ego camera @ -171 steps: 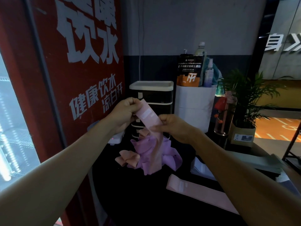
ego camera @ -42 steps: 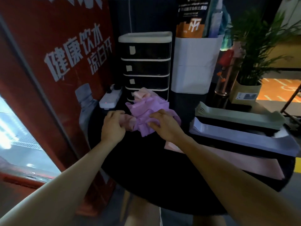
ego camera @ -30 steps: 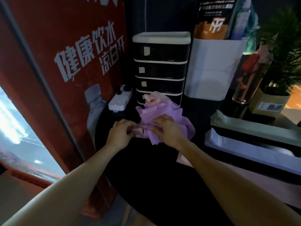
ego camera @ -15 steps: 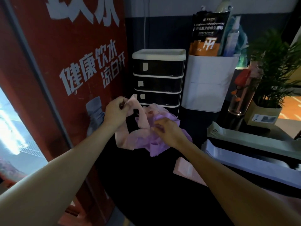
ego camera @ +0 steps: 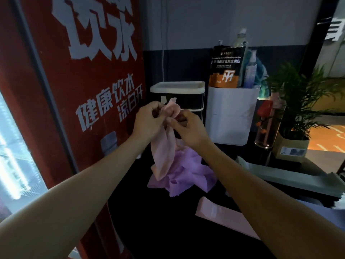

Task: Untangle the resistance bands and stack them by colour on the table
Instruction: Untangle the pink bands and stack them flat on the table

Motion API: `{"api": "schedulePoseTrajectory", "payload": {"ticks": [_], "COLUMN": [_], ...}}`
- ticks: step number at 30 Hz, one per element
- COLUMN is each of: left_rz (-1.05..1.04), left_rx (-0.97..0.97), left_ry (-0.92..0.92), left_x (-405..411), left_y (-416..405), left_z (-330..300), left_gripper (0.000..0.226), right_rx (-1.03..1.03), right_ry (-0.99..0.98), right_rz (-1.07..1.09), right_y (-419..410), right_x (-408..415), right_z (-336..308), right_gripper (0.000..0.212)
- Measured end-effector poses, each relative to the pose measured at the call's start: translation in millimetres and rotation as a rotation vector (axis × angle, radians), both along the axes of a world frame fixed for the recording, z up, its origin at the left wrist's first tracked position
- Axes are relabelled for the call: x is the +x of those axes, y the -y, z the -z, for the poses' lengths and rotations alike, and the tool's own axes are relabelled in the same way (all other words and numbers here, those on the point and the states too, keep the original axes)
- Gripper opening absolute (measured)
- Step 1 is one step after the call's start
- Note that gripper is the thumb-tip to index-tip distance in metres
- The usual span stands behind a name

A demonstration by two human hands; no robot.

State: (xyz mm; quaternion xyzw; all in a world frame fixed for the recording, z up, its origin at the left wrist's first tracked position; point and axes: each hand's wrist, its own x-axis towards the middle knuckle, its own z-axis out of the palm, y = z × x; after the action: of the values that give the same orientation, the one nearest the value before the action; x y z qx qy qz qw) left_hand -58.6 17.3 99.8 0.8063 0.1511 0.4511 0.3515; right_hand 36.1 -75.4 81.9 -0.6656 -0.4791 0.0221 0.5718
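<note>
A pink resistance band (ego camera: pixel 165 146) hangs above the black table (ego camera: pixel 168 221), its top bunched between both hands. My left hand (ego camera: pixel 147 122) grips the bunch from the left and my right hand (ego camera: pixel 188 128) pinches it from the right. Its lower end touches a crumpled heap of purple bands (ego camera: pixel 186 174) on the table. A flat pink band (ego camera: pixel 224 217) lies on the table under my right forearm. A flat pale green stack of bands (ego camera: pixel 289 176) lies at the right, with the edge of a lilac stack (ego camera: pixel 338 203) just in front of it.
A red vending machine (ego camera: pixel 74 90) stands close on the left. Behind the hands are a small black drawer unit (ego camera: pixel 179 90), a white bin (ego camera: pixel 231 116) holding a pouch and bottles, a glass bottle (ego camera: pixel 267 128) and a potted plant (ego camera: pixel 296 118).
Both hands have lifted the pink band higher, up off the purple heap. My right hand left the heap and joined the left at the band's top.
</note>
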Motion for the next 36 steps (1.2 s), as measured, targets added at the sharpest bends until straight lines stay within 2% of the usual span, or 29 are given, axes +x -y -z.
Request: {"api": "schedulePoseTrajectory", "payload": {"ticks": [5, 7, 10, 12, 15, 19, 22, 27, 32, 36], "left_rz": [0.131, 0.155, 0.211, 0.257, 0.294, 0.245, 0.253, 0.306, 0.353, 0.351], "left_rx": [0.029, 0.009, -0.058, -0.130, -0.266, -0.394, -0.480, -0.614, -0.882, -0.763], "left_ry": [0.057, 0.074, 0.067, 0.055, 0.053, 0.066, 0.068, 0.061, 0.119, -0.043], "left_x": [-4, -3, -3, -4, -8, -8, -8, -8, -15, -15], "left_y": [7, 8, 9, 9, 6, 2, 3, 4, 8, 6], "left_z": [-13, -15, -17, -17, -13, -9, -9, -9, -11, -5], "left_gripper": [0.003, 0.010, 0.012, 0.012, 0.012, 0.019, 0.021, 0.023, 0.022, 0.025], "right_rx": [0.112, 0.099, 0.049, 0.030, 0.058, 0.128, 0.128, 0.016, 0.011, 0.067], "right_ry": [0.045, 0.124, 0.229, 0.176, -0.046, -0.277, -0.298, -0.201, -0.354, -0.508], "right_rz": [0.086, 0.079, 0.078, 0.078, 0.044, 0.043, 0.017, -0.021, -0.123, -0.287], "right_y": [13, 19, 28, 34, 44, 54, 58, 63, 69, 71], "right_x": [9, 11, 11, 16, 25, 33, 37, 36, 33, 27], "right_z": [-20, -26, -32, -33, -32, -30, -28, -23, -21, -26], "right_gripper": [0.025, 0.019, 0.034, 0.034, 0.037, 0.022, 0.012, 0.022, 0.016, 0.017]}}
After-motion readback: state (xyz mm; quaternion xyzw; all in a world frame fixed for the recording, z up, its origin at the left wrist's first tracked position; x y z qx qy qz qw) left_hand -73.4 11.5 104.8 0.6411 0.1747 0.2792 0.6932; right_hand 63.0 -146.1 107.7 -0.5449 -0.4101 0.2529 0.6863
